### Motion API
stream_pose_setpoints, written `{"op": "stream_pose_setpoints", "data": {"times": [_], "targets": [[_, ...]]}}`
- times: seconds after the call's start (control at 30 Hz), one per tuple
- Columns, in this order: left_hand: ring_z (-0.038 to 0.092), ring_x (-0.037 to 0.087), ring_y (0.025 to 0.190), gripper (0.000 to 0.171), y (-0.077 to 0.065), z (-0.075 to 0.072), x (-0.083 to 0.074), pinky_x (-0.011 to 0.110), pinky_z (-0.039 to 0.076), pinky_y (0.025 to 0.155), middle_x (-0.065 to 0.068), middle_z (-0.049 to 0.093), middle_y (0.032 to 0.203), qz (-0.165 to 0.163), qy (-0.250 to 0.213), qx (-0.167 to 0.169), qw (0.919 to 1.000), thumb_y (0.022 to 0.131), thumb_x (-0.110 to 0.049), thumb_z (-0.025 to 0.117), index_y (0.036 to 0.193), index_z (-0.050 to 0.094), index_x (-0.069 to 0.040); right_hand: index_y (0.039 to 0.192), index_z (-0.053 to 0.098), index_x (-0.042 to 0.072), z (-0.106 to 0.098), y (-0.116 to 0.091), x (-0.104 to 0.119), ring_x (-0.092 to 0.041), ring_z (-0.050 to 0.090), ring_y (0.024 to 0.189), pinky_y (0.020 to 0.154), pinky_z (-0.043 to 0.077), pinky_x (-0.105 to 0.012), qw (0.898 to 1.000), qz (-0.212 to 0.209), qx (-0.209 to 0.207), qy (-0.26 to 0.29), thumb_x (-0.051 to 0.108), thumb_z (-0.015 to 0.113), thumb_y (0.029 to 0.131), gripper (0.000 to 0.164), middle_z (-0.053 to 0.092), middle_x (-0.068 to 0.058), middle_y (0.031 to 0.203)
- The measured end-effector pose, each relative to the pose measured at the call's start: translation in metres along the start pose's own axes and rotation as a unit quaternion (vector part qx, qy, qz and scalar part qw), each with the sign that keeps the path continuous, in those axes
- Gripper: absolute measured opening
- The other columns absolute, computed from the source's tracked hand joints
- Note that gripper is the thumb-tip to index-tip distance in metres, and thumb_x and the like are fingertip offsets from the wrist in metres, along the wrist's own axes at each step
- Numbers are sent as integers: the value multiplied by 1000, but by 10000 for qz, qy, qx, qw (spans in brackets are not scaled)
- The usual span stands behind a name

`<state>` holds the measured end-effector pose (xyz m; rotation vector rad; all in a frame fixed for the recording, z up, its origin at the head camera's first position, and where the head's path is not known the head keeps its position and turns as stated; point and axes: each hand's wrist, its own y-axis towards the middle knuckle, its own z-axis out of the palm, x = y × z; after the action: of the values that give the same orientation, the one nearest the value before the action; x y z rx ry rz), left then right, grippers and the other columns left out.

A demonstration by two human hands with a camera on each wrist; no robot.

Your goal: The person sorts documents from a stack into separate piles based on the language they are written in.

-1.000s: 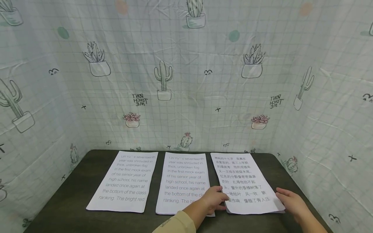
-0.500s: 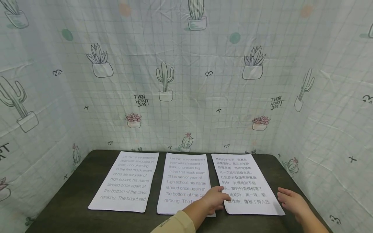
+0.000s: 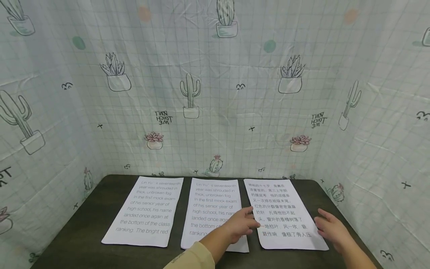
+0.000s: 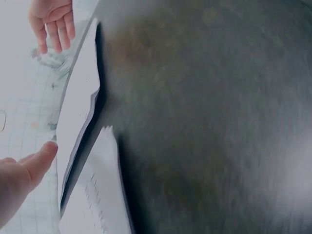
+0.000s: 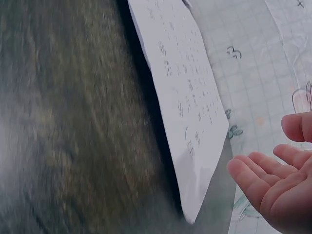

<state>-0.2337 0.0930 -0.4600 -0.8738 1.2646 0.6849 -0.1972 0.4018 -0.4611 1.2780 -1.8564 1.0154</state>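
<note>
Three paper stacks lie in a row on the dark table. The right stack bears Chinese characters, while English text covers the middle stack and the left stack. My left hand, fingers loose, hovers by the right stack's left edge and hides the middle stack's lower right part. Beyond the opposite edge is my right hand, palm turned inward, holding nothing. In the right wrist view its fingers are relaxed and apart from the paper. Slightly uneven sheet edges show in the left wrist view.
A pale cloth printed with cacti and grid lines hangs behind the table and along both sides. The dark tabletop extends left of the papers and shows in narrow strips between stacks.
The sheet poking out at the right stack's lower right corner has become flush with the rest. My left hand has since risen and shifted left; my right hand has lifted slightly.
</note>
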Motion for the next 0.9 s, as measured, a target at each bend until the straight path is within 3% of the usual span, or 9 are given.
{"op": "stream_pose_setpoints", "data": {"times": [0.23,0.43,0.9], "targets": [[50,41,131,78,-5,-28,-7,49,48,104,30,38,150,200,-66,-13,9998,82,0,63,152,28,0,151,-4,-11,15,1,17,-57,27,137,97,52,-49,9997,-127,28,218,21,41,101,75,19,-47,146],[53,41,128,77,-11,-53,-8,47,51,101,29,40,149,260,-168,-229,9993,83,0,63,152,29,-2,151,-7,-9,31,4,31,-56,27,138,100,51,-48,9984,-269,230,436,21,43,102,76,14,-45,149],[48,43,133,76,-34,-121,-12,47,48,104,31,35,151,418,-54,-664,9969,87,-6,61,153,23,2,152,9,-10,68,6,52,-53,32,138,100,52,-46,9958,-448,452,657,22,45,103,69,24,-42,149]]}}
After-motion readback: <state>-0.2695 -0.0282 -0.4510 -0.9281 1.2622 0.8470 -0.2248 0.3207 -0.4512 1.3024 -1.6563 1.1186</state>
